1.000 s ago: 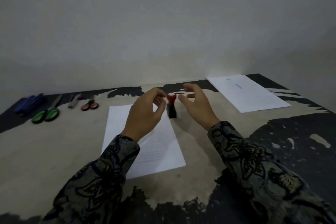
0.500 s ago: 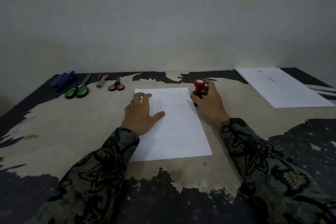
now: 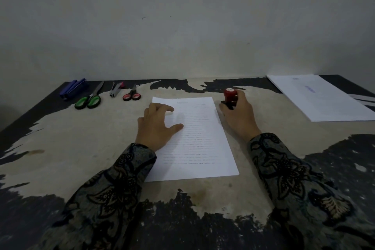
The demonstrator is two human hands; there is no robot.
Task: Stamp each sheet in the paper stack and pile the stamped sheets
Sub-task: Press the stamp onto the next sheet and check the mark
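Note:
A white sheet with printed lines (image 3: 199, 144) lies in front of me on the worn table (image 3: 81, 148). My left hand (image 3: 157, 126) rests on the sheet's left half, its fingers bent and their tips on the paper. My right hand (image 3: 239, 115) grips a stamp with a red top and dark base (image 3: 229, 95), which stands on the table just right of the sheet's top corner. A pile of sheets (image 3: 322, 97) bearing a blue stamp mark lies at the far right.
Along the back left edge lie a blue stapler (image 3: 74, 88), green-handled scissors (image 3: 89, 100), a staple remover (image 3: 116, 89) and small red-handled scissors (image 3: 132, 95). A wall stands right behind the table.
My left hand dropped from beside the stamp onto the sheet. My right hand closed around the stamp. The view shifted, bringing the sheet to the middle.

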